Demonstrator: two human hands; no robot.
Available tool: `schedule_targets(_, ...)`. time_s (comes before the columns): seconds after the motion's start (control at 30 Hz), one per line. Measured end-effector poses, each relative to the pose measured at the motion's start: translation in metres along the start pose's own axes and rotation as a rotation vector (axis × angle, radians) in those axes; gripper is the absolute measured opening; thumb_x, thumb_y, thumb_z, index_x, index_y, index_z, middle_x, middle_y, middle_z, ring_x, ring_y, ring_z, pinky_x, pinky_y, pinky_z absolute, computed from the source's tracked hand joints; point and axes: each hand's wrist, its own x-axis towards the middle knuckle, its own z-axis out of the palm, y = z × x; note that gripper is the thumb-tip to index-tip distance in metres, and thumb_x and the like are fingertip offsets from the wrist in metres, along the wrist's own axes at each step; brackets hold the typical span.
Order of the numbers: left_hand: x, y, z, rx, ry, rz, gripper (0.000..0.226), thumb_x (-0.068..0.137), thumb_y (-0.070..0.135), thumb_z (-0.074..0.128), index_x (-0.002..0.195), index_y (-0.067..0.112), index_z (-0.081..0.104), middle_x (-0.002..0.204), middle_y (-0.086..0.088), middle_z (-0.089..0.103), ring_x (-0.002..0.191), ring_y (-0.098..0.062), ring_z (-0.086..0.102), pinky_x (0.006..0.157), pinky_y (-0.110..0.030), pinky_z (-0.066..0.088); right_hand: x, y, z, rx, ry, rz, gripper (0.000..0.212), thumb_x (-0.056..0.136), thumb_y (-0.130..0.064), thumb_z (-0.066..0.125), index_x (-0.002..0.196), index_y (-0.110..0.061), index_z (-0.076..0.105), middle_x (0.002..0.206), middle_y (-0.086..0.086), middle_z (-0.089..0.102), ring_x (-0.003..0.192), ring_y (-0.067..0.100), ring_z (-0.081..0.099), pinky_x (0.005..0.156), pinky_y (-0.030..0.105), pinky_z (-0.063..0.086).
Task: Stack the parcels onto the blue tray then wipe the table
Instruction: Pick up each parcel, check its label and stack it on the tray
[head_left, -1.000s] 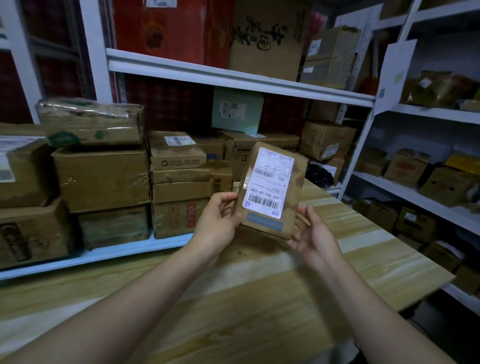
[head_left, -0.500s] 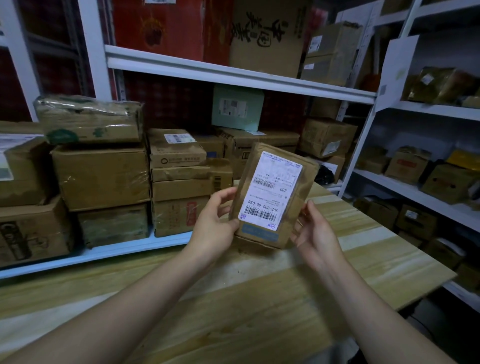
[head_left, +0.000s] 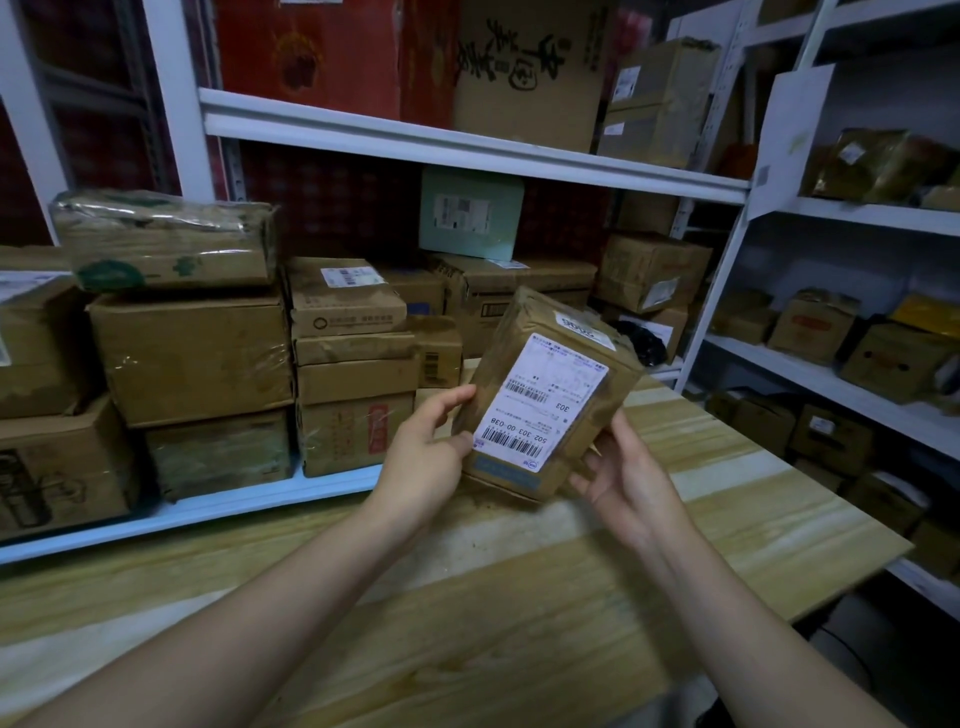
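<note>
A small brown cardboard parcel (head_left: 545, 395) with a white shipping label facing me is held up above the wooden table (head_left: 519, 613). My left hand (head_left: 423, 457) grips its left lower edge, thumb on the front. Its lower right side rests in my right hand (head_left: 623, 478), fingers behind and under it. The parcel leans with its top toward the right. No blue tray is in view.
A white metal shelf (head_left: 467, 145) behind the table holds many taped cardboard boxes (head_left: 192, 353) stacked in rows. A second shelf unit (head_left: 831, 374) with more boxes stands at the right. The table's right edge ends near that unit.
The parcel has tilted further, its top swinging to the right and its upper face now showing. Both hands stayed on it and shifted slightly rightward.
</note>
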Motion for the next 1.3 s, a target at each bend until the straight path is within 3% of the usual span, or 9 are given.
schedule_targets(0.17, 0.0, 0.001, -0.001, 0.008, 0.002, 0.023, 0.041, 0.096, 0.001, 0.05, 0.125, 0.028, 0.061, 0.133, 0.009, 0.057, 0.115, 0.002, 0.051, 0.102, -0.017, 0.038, -0.003, -0.002, 0.001, 0.054, -0.001, 0.022, 0.052, 0.097, -0.048, 0.048, 0.138, -0.018, 0.055, 0.132, 0.007, 0.066, 0.123, 0.027, 0.06, 0.104, 0.057, 0.045)
schedule_targets(0.3, 0.002, 0.0, -0.002, 0.054, -0.015, 0.062, 0.041, 0.096, 0.001, 0.052, 0.127, 0.026, 0.061, 0.142, 0.013, 0.048, 0.126, 0.001, 0.039, 0.111, -0.018, 0.025, -0.004, -0.002, 0.002, 0.083, -0.024, 0.025, 0.045, 0.103, -0.04, 0.042, 0.141, -0.018, 0.053, 0.135, 0.008, 0.065, 0.126, 0.03, 0.058, 0.108, 0.059, 0.041)
schedule_targets(0.37, 0.004, -0.005, -0.003, 0.126, -0.003, 0.091, 0.041, 0.095, 0.007, 0.055, 0.123, 0.037, 0.06, 0.146, 0.016, 0.042, 0.134, -0.004, 0.033, 0.119, -0.03, 0.021, -0.004, -0.002, 0.002, 0.101, -0.029, 0.025, 0.043, 0.103, -0.04, 0.042, 0.139, -0.019, 0.055, 0.136, 0.008, 0.063, 0.129, 0.031, 0.056, 0.109, 0.06, 0.04)
schedule_targets(0.5, 0.006, -0.008, -0.004, 0.147, 0.009, 0.046, 0.041, 0.097, 0.02, 0.055, 0.117, 0.055, 0.05, 0.138, 0.015, 0.037, 0.138, -0.013, 0.027, 0.119, -0.042, 0.021, -0.006, -0.003, -0.002, 0.136, -0.024, 0.023, 0.039, 0.102, -0.05, 0.041, 0.123, -0.027, 0.065, 0.134, 0.007, 0.065, 0.128, 0.032, 0.056, 0.108, 0.061, 0.04)
schedule_targets(0.6, 0.007, -0.008, -0.003, 0.104, 0.011, -0.005, 0.035, 0.099, 0.03, 0.051, 0.12, 0.059, 0.05, 0.131, 0.009, 0.033, 0.133, -0.016, 0.032, 0.118, -0.044, 0.025, -0.007, -0.004, -0.004, 0.16, -0.035, 0.08, 0.054, 0.097, -0.061, 0.038, 0.133, -0.027, 0.059, 0.137, 0.011, 0.062, 0.129, 0.035, 0.054, 0.109, 0.063, 0.038)
schedule_targets(0.8, 0.008, -0.003, -0.004, 0.05, -0.005, -0.01, 0.032, 0.102, 0.034, 0.042, 0.128, 0.049, 0.054, 0.138, 0.002, 0.035, 0.125, -0.012, 0.039, 0.116, -0.044, 0.03, -0.012, -0.006, -0.011, 0.189, -0.045, 0.132, 0.061, 0.094, -0.067, 0.036, 0.134, -0.026, 0.057, 0.133, 0.017, 0.064, 0.127, 0.039, 0.056, 0.111, 0.062, 0.036)
schedule_targets(0.97, 0.005, -0.001, 0.0, 0.035, 0.01, 0.061, 0.031, 0.102, 0.021, 0.046, 0.123, 0.04, 0.059, 0.14, 0.004, 0.034, 0.13, -0.01, 0.036, 0.113, -0.024, 0.024, -0.017, -0.01, -0.01, 0.171, -0.023, 0.145, 0.057, 0.097, -0.063, 0.033, 0.122, -0.021, 0.064, 0.126, 0.018, 0.068, 0.121, 0.038, 0.061, 0.102, 0.053, 0.046)
schedule_targets(1.2, 0.005, 0.004, -0.002, 0.005, 0.012, 0.095, 0.033, 0.1, 0.014, 0.05, 0.12, 0.039, 0.06, 0.141, 0.008, 0.034, 0.129, -0.004, 0.035, 0.113, -0.024, 0.026, -0.018, -0.003, -0.017, 0.203, -0.078, 0.211, 0.062, 0.096, -0.064, 0.034, 0.128, -0.019, 0.061, 0.129, 0.023, 0.065, 0.123, 0.043, 0.059, 0.093, 0.059, 0.053)
schedule_targets(1.3, 0.007, 0.001, -0.001, 0.007, 0.027, 0.072, 0.032, 0.099, 0.019, 0.053, 0.127, 0.032, 0.059, 0.141, 0.008, 0.04, 0.13, -0.006, 0.039, 0.117, -0.034, 0.028, -0.018, -0.001, -0.017, 0.211, -0.095, 0.214, 0.063, 0.097, -0.062, 0.034, 0.124, -0.017, 0.069, 0.129, 0.022, 0.065, 0.124, 0.045, 0.057, 0.103, 0.067, 0.041)
